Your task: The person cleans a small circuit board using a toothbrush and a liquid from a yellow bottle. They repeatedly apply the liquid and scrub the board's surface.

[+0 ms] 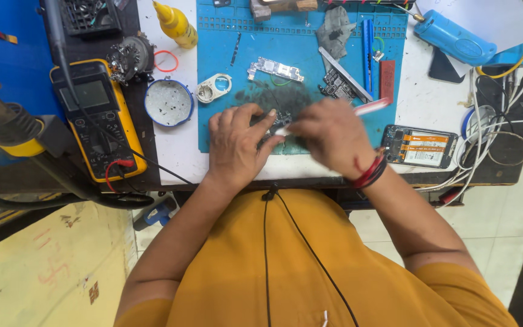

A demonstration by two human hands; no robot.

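We see the left hand (235, 147) resting on the blue mat (213, 130), its fingers pressed together on a small dark circuit board (281, 117) that lies at the mat's near middle. The right hand (329, 136), blurred, pinches a white-and-red brush (367, 108) whose tip meets the board. An opened phone (419, 146) lies just beside the right wrist; a yellow meter (97, 115) sits well apart on the left.

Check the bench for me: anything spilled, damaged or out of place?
The blue mat has a dark smudged stain just beyond both hands. An opened phone lies with its back off at the table edge, by the right hand. Nothing looks spilled.
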